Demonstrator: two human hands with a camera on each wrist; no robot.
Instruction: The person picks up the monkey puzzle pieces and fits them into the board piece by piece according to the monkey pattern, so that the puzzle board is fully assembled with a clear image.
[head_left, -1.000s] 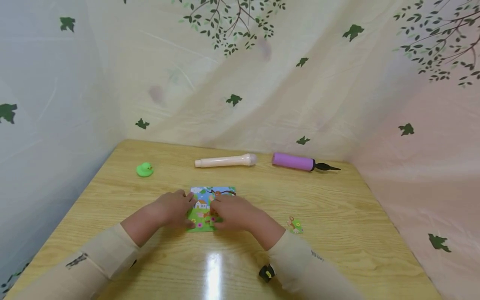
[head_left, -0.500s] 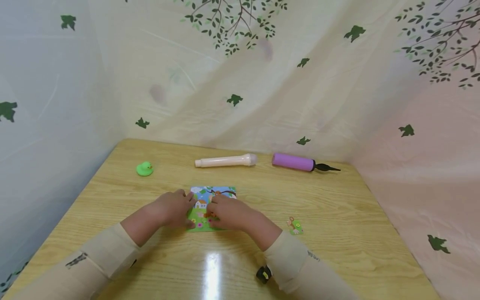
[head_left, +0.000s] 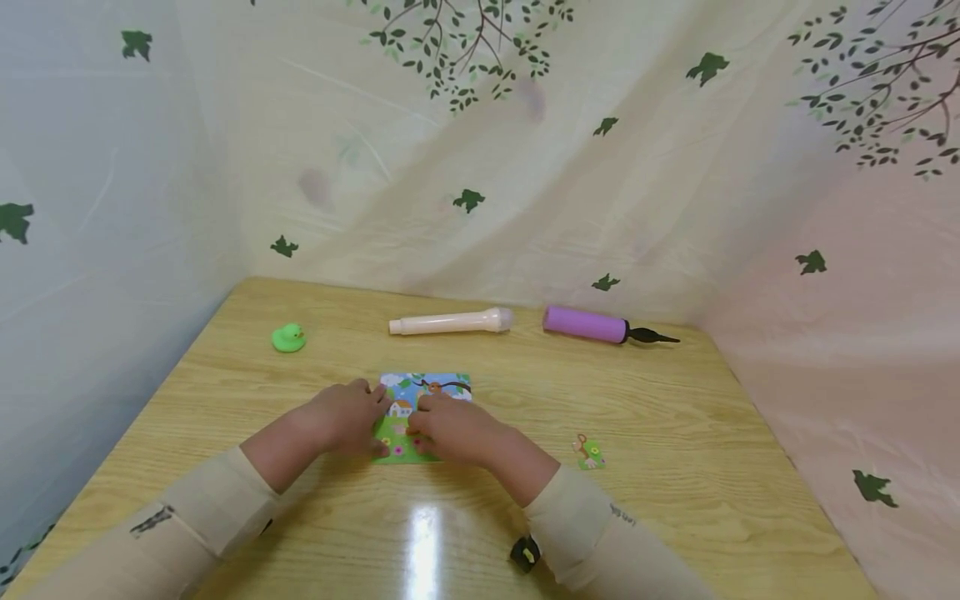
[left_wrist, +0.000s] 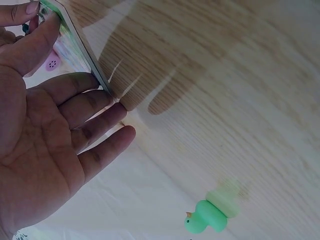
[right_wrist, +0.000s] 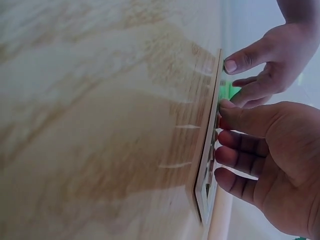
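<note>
A picture puzzle board (head_left: 405,454) with a house, a branch and flowers lies mid-table. My left hand (head_left: 348,421) is at its left edge; in the left wrist view the fingers (left_wrist: 107,152) are fairly straight and spread, some tips touching the edge. Over the board's right part, my right hand (head_left: 461,429) bends its fingers and thumb down onto the surface. Between those tips is a puzzle piece (head_left: 413,432), mostly hidden by the hand. A loose puzzle piece (head_left: 589,452) with a brown animal part and a yellow flower lies to the right of the board.
Along the back of the wooden table (head_left: 675,500) are a green toy duck (head_left: 288,337), a pale pink microphone-shaped stick (head_left: 450,322) and a purple hand pump (head_left: 588,324) with a black nozzle. A leaf-printed curtain hangs behind. A small black device (head_left: 526,552) is at my right wrist.
My right hand has slid a little to the left over the board, and the puzzle piece under its fingertips has shifted left with it. The left hand has stayed at the board's edge.
</note>
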